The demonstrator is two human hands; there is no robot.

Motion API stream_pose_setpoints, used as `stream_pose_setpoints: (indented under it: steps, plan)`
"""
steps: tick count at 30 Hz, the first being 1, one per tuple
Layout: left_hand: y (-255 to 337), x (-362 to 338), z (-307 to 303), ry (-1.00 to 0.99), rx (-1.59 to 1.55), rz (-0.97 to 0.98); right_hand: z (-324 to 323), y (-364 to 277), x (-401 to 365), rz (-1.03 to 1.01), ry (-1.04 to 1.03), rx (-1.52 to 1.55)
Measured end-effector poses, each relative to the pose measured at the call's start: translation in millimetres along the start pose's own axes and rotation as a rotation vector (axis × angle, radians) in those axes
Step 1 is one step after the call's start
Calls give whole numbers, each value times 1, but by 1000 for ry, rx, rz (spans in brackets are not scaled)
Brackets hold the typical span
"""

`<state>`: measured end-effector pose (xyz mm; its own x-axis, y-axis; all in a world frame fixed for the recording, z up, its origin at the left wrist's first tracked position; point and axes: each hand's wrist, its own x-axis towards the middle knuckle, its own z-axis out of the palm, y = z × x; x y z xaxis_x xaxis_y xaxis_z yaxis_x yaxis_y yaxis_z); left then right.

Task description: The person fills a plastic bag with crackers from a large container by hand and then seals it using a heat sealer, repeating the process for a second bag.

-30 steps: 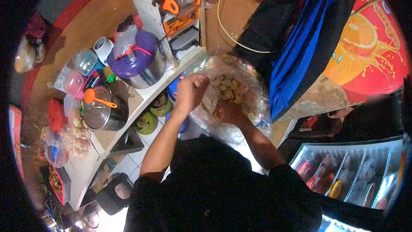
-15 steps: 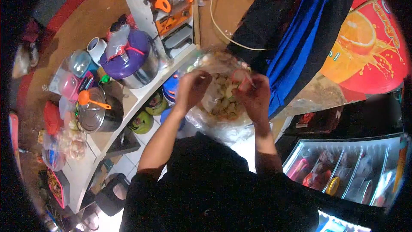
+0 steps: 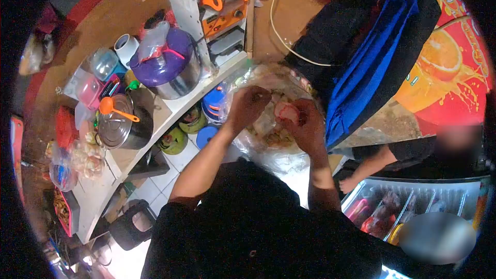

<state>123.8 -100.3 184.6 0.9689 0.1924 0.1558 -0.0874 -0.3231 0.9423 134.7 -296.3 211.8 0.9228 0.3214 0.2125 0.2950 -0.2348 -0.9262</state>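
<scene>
Your right hand has its fingers closed on a small translucent item, pinkish red at the edge, above the bag. Your left hand has curled fingers; their grip cannot be determined. The bag: clear, crinkled, glossy, open-mouthed, containing pale brownish pieces.

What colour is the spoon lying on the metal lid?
The spoon is bright orange, bowl and handle alike; it shows in the head view.
</scene>
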Motion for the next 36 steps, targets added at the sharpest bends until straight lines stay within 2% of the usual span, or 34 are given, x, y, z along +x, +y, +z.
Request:
stream_pose_setpoints:
  steps: [2,4,9,11,12,13,15,17,18,20,23,27,29,30,32,36]
  plan:
    - [1,1,1,-5,-38,-5,-2,-15,0,78,-111,-64]
    - [9,1,2,-30,98,-93,0,-14,1,75,-139,-35]
    - [6,0,1,-6,96,-66,-2,-26,0,75,-224,96]
    - [4,-1,1,-3,93,-33,-3,-25,3,92,-206,-46]
    - [13,-1,-2,-54,100,-98,-3,-21,3,92,-206,-46]
    - [18,-1,-3,-106,107,-164,-1,-13,3,32,-168,-123]
    - [17,-1,2,-83,156,-124,2,0,4,-26,-132,-199]
    - [14,-2,5,-61,204,-84,6,8,7,-279,-21,-356]
    - [12,-2,5,-52,177,-91,8,7,8,-279,-21,-356]
    - [6,-3,6,-41,150,-98,14,4,8,-145,68,-320]
    - [0,-2,4,-20,121,-47,16,8,5,-103,100,-256]
    - [3,-8,3,-28,1,-127,20,9,6,-37,165,-265]
    - [3,-7,5,-26,4,-131,24,24,6,-28,111,-367]
    - [2,-8,5,-8,26,-111,25,20,6,-28,110,-366]
    - [0,-9,5,8,49,-93,24,9,5,-84,-45,-289]
    - [-4,-9,0,7,70,-75,21,-4,9,-33,-172,-265]
